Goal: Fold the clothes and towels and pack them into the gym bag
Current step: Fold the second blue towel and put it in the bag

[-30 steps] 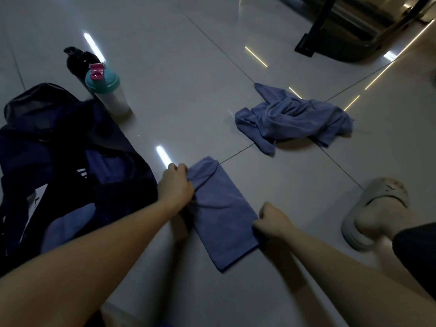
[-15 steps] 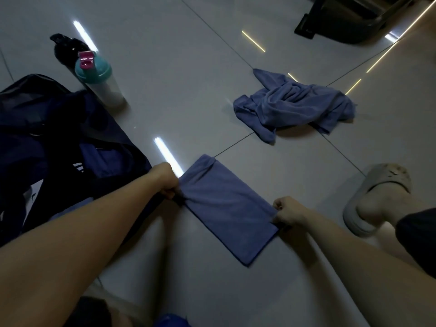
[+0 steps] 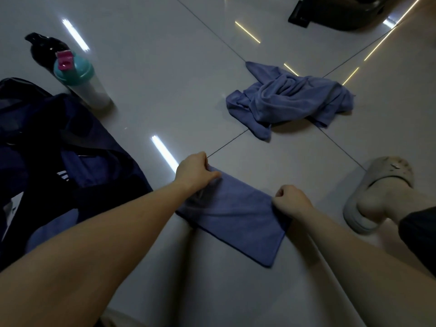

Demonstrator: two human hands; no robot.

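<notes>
Folded blue towel [image 3: 232, 213] flat on tiled floor [image 3: 153, 90]; left hand [image 3: 194, 169] pinches far corner; right hand [image 3: 291, 200] grips right edge; gym bag [image 3: 47, 149] just left; crumpled towel [image 3: 291, 100] beyond, well apart.

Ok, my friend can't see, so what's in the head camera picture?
The left hand and right hand grip opposite ends of a folded blue towel on a shiny tiled floor. A crumpled towel lies farther off, and a dark gym bag sits at the left by a teal-capped bottle.
</notes>
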